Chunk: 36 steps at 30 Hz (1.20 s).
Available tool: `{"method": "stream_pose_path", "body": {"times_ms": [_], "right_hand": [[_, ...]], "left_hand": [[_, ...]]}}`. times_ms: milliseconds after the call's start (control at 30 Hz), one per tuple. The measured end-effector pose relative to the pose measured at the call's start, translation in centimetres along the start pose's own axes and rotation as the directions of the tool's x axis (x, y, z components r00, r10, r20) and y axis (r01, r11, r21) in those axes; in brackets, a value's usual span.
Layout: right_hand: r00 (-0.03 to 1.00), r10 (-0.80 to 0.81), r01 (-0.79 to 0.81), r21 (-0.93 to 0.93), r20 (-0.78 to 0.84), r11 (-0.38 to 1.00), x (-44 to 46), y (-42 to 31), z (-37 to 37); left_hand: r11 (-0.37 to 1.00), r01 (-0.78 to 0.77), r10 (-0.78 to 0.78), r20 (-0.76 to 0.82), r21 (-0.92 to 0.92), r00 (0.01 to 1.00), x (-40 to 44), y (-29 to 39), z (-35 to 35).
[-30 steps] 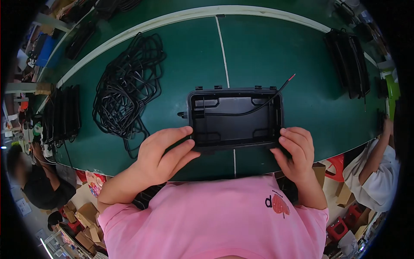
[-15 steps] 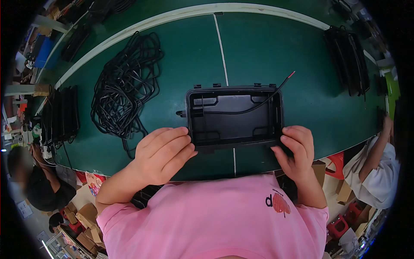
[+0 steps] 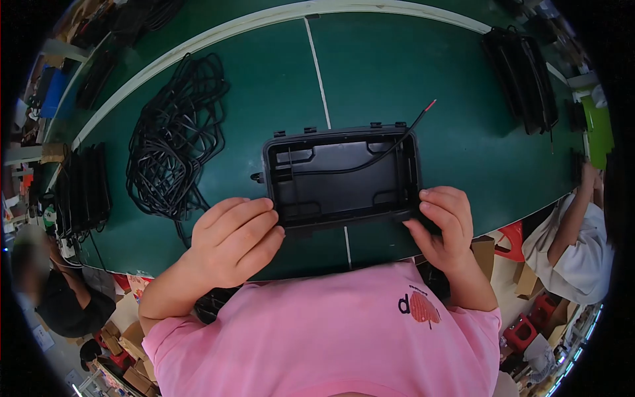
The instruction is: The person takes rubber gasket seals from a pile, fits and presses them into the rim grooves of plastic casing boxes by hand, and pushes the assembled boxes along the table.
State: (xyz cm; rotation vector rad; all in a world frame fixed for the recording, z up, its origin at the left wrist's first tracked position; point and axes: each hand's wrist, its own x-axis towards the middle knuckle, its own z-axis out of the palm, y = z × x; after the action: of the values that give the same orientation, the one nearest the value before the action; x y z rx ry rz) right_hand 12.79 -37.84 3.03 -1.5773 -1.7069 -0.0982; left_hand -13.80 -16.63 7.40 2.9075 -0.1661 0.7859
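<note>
A black open box (image 3: pixel 340 188) lies on the green table in front of me, its hollow side up. A black cable (image 3: pixel 357 169) enters through its left wall, crosses the inside and sticks out past the upper right corner, ending in a red tip. My left hand (image 3: pixel 235 238) grips the box's lower left corner, fingers together. At the lower right corner, my right hand (image 3: pixel 446 221) holds the box between thumb and fingers. To the left sits a tangled black cable bundle (image 3: pixel 173 142).
The green table (image 3: pixel 390 66) has a white line across it. Black items stand in stacks at the right (image 3: pixel 522 79) and left (image 3: pixel 84 188). A person in black (image 3: pixel 73 301) is at the left edge, another in white (image 3: pixel 575 251) at the right. Cartons and red stools are below.
The view has shifted, so the table and the things on it appear further left. Both hands keep hold of the box. The fingers of my left hand have closed together.
</note>
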Motion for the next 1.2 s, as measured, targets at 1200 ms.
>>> {"method": "stream_pose_path", "body": {"times_ms": [1200], "right_hand": [[0.992, -0.123, 0.122, -0.160, -0.001, 0.980, -0.6, 0.5, 0.4]], "left_hand": [[0.999, 0.017, -0.015, -0.051, 0.038, 0.999, -1.0, 0.8, 1.7]]}}
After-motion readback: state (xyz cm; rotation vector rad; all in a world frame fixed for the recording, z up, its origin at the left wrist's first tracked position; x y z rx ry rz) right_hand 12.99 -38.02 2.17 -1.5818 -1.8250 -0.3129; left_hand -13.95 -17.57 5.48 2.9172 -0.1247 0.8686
